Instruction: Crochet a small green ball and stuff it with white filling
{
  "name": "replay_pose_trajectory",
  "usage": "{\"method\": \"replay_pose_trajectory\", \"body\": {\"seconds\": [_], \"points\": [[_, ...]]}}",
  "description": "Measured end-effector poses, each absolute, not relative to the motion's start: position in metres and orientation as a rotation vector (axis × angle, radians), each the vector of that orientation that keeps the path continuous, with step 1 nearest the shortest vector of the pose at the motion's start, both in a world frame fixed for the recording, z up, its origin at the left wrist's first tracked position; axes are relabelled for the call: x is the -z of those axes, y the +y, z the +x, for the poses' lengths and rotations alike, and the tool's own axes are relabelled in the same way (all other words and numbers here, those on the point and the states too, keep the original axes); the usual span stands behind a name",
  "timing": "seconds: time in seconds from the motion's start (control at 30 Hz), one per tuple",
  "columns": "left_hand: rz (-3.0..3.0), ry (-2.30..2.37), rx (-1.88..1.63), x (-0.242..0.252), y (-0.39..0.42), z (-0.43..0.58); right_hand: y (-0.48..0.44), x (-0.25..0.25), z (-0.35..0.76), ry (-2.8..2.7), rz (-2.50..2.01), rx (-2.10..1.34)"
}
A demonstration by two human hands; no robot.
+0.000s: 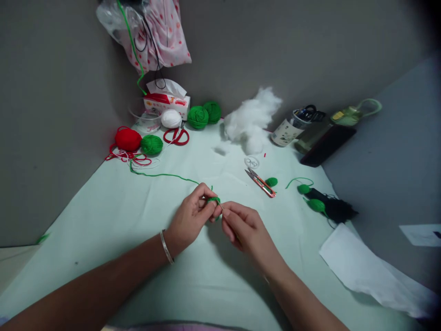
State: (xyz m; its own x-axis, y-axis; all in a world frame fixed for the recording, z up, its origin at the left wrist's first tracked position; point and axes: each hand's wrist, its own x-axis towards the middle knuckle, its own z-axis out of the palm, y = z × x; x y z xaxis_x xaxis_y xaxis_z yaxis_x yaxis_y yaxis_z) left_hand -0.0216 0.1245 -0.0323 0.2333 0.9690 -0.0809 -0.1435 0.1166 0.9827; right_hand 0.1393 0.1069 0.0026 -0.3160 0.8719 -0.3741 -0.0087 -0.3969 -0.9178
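Observation:
My left hand point(193, 214) pinches a small piece of green crochet work point(214, 200) between thumb and fingers. My right hand point(243, 223) is closed on a thin crochet hook point(221, 206), whose tip meets the green piece; most of its shaft is hidden in my fingers. From the left hand a green yarn strand point(165, 174) runs left across the cloth to a green yarn ball point(151, 145). Beyond my hands lie orange-handled thread snips point(261, 183) with a small green crocheted piece point(272, 182) beside them.
At the back left are a red yarn ball point(127, 139), red scissors point(176, 136), a white yarn ball point(171, 118) and a tissue box point(167, 105). White stuffing point(253, 119) sits at the back centre. Rightward stand a pen cup point(286, 132) and a dark phone-like slab point(327, 145).

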Motion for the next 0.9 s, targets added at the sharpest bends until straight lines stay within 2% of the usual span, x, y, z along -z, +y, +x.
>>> {"method": "replay_pose_trajectory", "body": {"seconds": [0.17, 0.27, 0.33, 0.53, 0.63, 0.73, 0.9], "points": [[1.104, 0.972, -1.020, 0.034, 0.126, -0.023, 0.092, 0.000, 0.135, -1.726, -1.365, -1.290], [1.113, 0.978, -1.028, 0.036, 0.127, -0.026, 0.090, 0.002, 0.135, -1.846, -1.337, -1.174], [1.126, 0.993, -1.044, 0.038, 0.128, -0.028, 0.093, 0.003, 0.135, -1.721, -1.333, -1.313], [1.162, 1.092, -1.175, 0.041, 0.133, -0.033, 0.113, 0.013, 0.138, -0.823, -1.012, -2.332], [1.211, 1.117, -1.217, 0.040, 0.135, -0.037, 0.113, 0.016, 0.140, -0.854, -0.883, -2.478], [1.257, 1.115, -1.192, 0.038, 0.134, -0.037, 0.110, 0.012, 0.143, -0.962, -0.924, -2.251], [1.265, 1.105, -1.109, 0.042, 0.128, -0.031, 0.110, 0.008, 0.144, -1.217, -1.258, -1.543]]}}
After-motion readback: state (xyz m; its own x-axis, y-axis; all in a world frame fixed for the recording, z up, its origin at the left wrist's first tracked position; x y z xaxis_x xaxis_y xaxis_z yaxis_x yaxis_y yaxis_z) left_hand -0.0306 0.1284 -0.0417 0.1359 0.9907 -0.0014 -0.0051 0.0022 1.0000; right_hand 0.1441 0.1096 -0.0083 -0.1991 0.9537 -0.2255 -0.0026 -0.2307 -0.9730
